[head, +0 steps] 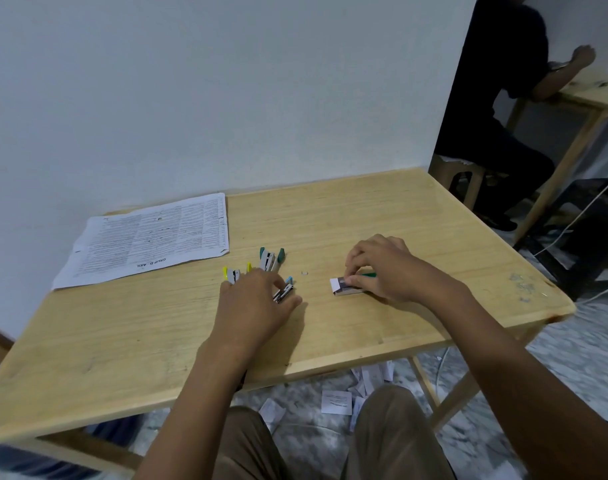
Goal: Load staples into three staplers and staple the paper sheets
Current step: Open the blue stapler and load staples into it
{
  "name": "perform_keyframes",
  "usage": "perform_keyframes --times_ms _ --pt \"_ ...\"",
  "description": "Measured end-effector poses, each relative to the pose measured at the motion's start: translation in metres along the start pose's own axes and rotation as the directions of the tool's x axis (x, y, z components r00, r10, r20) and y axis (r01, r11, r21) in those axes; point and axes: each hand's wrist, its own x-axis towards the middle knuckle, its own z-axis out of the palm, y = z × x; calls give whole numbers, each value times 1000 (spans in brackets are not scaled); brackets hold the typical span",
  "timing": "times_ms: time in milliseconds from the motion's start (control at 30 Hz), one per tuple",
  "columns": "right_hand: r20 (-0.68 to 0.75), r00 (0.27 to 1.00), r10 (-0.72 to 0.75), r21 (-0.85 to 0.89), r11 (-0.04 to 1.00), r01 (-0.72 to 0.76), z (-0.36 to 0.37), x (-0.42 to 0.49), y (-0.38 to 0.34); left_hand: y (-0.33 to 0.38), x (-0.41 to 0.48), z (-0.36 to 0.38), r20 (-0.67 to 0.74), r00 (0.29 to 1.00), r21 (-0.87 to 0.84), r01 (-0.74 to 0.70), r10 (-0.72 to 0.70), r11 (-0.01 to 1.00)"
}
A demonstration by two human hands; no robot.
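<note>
At the centre of the table [364, 209], the staple box [345, 289] lies with its white flap open and dark grey contents showing at the mouth, where the right hand [389, 268] pinches it. Near it, the left hand [254, 303] grips the blue stapler [284, 292]. The yellow stapler [234, 274] and green stapler [270, 259] lie open just behind, and the paper sheets [150, 237] lie far left.

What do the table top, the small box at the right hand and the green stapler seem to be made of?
Table top: light wood or wood-look laminate, slightly glossy; grain lines and a soft sheen show. Staple box: thin cardboard, matte; a white flap folds open. Green stapler: pale, metal-looking body with green plastic ends, probably.
</note>
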Motion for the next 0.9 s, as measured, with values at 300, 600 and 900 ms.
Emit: perform_keyframes --times_ms 300,600,900 --pt "-160 987 31 155 988 -6 1 -7 -1 0 -6 0 -5 991 51 137 -137 989" --pt "-48 997 59 145 988 -51 6 -6 -2 0 -5 4 5 988 123 153 -155 981" --pt "-66 996 58 191 981 -45 1 -9 -5 -4 -4 3 -47 989 -231 125 -140 965"
